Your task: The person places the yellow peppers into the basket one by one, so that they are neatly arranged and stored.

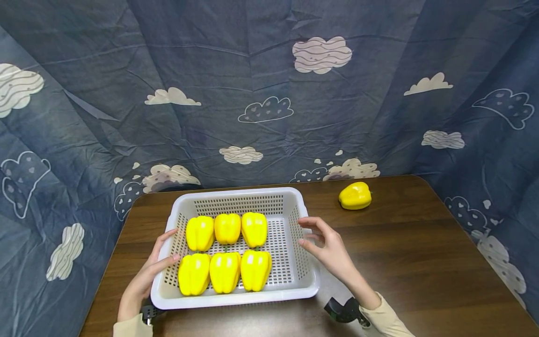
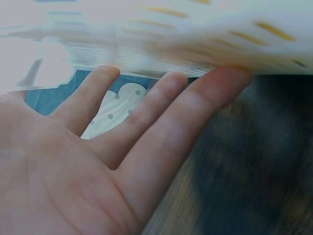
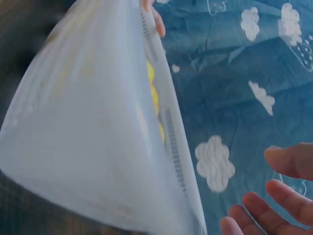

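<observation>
A white plastic basket (image 1: 290, 297) with slotted walls stands on the table, holding several yellow bell peppers (image 1: 225, 273) in two rows. My left hand (image 1: 145, 274) grips its left rim; thumb and a fingertip show over the edge in the head view. Other fingers (image 2: 156, 117) of that hand lie against the basket's outside in the left wrist view. Beside the right rim, my right hand (image 1: 330, 248) is spread with fingers parted and nothing held. In the right wrist view its fingers (image 3: 288, 200) are apart from the basket.
One more yellow bell pepper (image 1: 355, 195) lies on the brown wooden table (image 1: 421, 262), behind and to the right of the basket. A blue curtain (image 1: 269, 70) with cloud prints hangs along the table's back and sides.
</observation>
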Available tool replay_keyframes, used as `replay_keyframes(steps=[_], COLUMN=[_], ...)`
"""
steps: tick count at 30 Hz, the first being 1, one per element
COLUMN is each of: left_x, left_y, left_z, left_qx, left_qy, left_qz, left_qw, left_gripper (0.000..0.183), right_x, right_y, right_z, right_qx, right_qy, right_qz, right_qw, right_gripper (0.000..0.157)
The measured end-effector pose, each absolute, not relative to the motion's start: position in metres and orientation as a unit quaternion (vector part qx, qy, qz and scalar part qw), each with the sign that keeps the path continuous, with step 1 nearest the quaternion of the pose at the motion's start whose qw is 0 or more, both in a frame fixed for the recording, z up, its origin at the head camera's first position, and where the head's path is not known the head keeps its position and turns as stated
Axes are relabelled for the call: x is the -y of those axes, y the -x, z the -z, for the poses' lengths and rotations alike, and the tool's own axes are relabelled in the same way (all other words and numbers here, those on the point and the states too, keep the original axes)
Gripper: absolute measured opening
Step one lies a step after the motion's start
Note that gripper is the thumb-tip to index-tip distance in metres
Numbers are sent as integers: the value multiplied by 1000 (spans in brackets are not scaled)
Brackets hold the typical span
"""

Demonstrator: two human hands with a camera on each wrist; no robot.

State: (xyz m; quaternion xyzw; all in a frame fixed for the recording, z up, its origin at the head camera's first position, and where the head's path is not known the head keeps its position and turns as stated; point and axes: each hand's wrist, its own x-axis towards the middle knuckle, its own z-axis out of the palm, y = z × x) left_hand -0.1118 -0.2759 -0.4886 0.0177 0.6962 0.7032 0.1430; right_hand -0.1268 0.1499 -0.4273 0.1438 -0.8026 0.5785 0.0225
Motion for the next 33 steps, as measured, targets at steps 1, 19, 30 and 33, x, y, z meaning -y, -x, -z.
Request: replay_keyframes(steps=[1, 19, 30, 33], left_x=[276, 275, 275, 275], left_y=[112, 112, 112, 112], left_z=[489, 489, 489, 489], left_qx=[-696, -692, -692, -693], left_qy=[-19, -16, -13, -13], left_qz=[-704, -707, -707, -706], left_qw=[143, 142, 144, 144], left_gripper=[61, 61, 61, 61], right_x=[-153, -217, -239, -246], right_y=[128, 160, 174, 181], right_z=[428, 466, 487, 494], right_qx=[802, 830, 839, 844], right_qy=[-136, -44, 22, 45], right_qz=[-581, -542, -520, -507], right_qw=[24, 126, 158, 168], right_gripper=[41, 48, 55, 58])
